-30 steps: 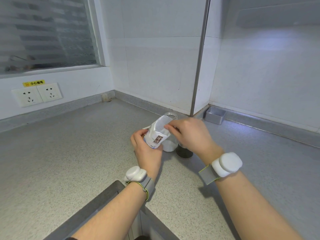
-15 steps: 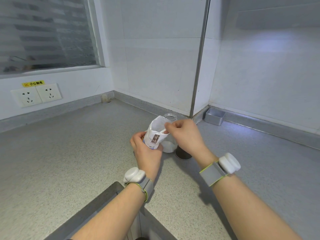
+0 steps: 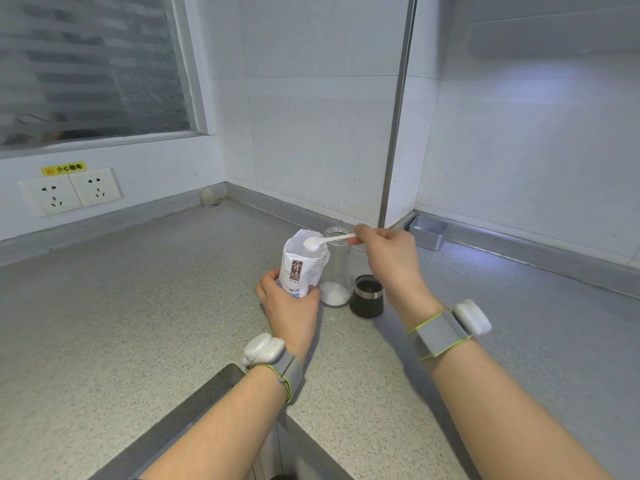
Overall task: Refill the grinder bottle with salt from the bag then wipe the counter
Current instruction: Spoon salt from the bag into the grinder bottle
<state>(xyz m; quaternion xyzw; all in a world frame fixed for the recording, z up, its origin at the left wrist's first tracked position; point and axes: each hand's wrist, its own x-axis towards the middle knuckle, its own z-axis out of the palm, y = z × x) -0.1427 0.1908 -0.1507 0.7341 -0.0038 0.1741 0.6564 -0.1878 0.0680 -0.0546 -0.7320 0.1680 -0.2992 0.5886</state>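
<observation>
Spoon (image 3: 334,238) came out of the bag (image 3: 298,271), right hand (image 3: 391,268) pinching it, left hand (image 3: 291,306) gripping bag; a wobble could spill salt (image 3: 310,243) beside bottle (image 3: 338,265).

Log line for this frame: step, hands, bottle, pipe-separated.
step: scooping salt | left hand grips salt bag | right hand pinches heaped spoon at bag mouth | bottle open, little salt inside | cap beside bottle

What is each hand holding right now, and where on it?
The left hand grips the salt bag round its base. The right hand pinches a small white spoon by its handle end; its bowl carries salt.
</observation>
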